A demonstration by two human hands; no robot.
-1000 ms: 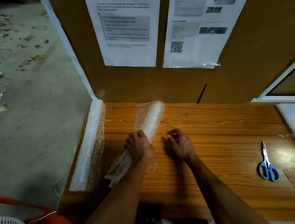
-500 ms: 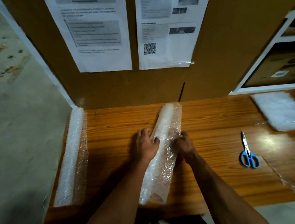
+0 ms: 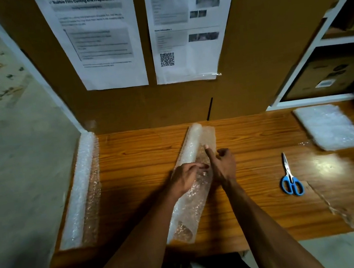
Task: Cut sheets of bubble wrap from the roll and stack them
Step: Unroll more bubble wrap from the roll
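A roll of clear bubble wrap (image 3: 191, 154) lies lengthwise at the middle of the wooden table (image 3: 142, 167), its near end loose and open. My left hand (image 3: 186, 177) rests on the roll's left side, fingers curled onto the film. Against the right side, my right hand (image 3: 222, 165) pinches the film's free edge, thumb up. A second roll (image 3: 78, 190) lies along the table's left edge. Blue-handled scissors (image 3: 289, 178) lie shut on the table to the right. A stack of cut sheets (image 3: 329, 128) sits at the far right.
A cardboard wall (image 3: 248, 36) with two taped paper notices stands behind the table. White shelving (image 3: 316, 45) with boxes is at the right. A strip of clear tape (image 3: 334, 206) crosses the table's right corner. Concrete floor lies to the left, an orange object at bottom left.
The roll has been carried from the left part of the table to the middle and turned more lengthwise. Both hands have moved onto it, and my right hand now pinches its edge.
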